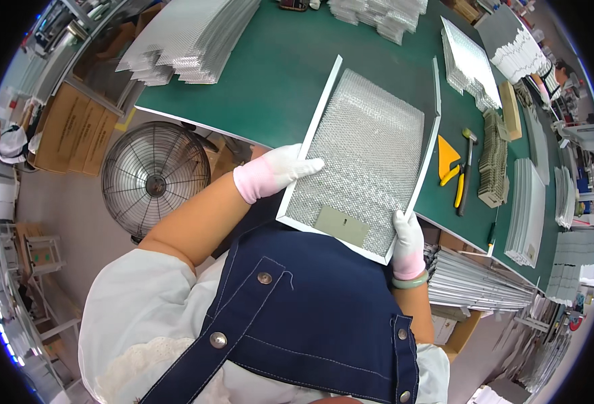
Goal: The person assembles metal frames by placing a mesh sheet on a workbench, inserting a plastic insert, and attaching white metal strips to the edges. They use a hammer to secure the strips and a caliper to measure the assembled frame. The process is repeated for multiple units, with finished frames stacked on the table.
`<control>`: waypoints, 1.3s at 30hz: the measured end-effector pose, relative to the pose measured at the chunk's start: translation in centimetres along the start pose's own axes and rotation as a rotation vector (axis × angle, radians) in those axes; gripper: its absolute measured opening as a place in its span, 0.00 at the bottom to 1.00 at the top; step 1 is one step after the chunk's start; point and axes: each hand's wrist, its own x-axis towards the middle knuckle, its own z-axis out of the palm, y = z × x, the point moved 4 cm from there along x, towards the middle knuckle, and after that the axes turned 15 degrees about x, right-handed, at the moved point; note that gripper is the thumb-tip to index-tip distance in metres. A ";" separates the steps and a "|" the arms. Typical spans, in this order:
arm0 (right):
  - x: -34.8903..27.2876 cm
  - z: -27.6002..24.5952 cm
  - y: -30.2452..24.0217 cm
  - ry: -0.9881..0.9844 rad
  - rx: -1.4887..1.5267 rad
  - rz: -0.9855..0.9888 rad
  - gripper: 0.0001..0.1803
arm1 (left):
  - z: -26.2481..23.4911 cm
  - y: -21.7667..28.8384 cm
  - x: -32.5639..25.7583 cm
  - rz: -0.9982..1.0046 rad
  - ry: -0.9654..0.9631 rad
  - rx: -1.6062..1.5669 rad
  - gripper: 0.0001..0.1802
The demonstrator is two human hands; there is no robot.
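A silver mesh filter panel is held in front of my apron, tilted over the bench's near edge. A white metal frame runs around its near edge and both sides. The two side rails reach past the mesh at the far end, where no rail crosses. Near the bottom of the mesh sits a small grey-green plate. My left hand, in a white and pink glove, grips the left rail with its thumb over the mesh. Gloved the same way, my right hand closes around the lower right corner.
The green workbench carries stacked mesh sheets at the far left. On the right lie a hammer, yellow-handled pliers and a stack of grey-green plates. A floor fan stands left. Metal strips are below the bench.
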 end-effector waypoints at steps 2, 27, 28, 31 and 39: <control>0.0 0.4 -0.3 -0.024 0.020 -0.020 0.22 | 0.1 -0.5 0.2 0.055 -0.067 -0.058 0.27; 0.2 -5.6 -20.4 -0.316 -0.569 0.191 0.26 | 8.2 4.1 1.3 -0.013 -0.305 -0.019 0.28; 0.2 -6.3 -20.6 -0.344 -0.661 0.279 0.25 | 9.2 2.4 0.5 -0.066 -0.394 0.038 0.29; -1.6 -4.6 -19.2 -0.244 -0.601 0.409 0.21 | 7.3 2.1 -2.9 0.116 -0.672 0.502 0.30; -2.1 -0.4 -19.8 -0.351 -0.719 0.415 0.19 | 2.6 18.9 -3.8 1.072 -0.023 1.094 0.20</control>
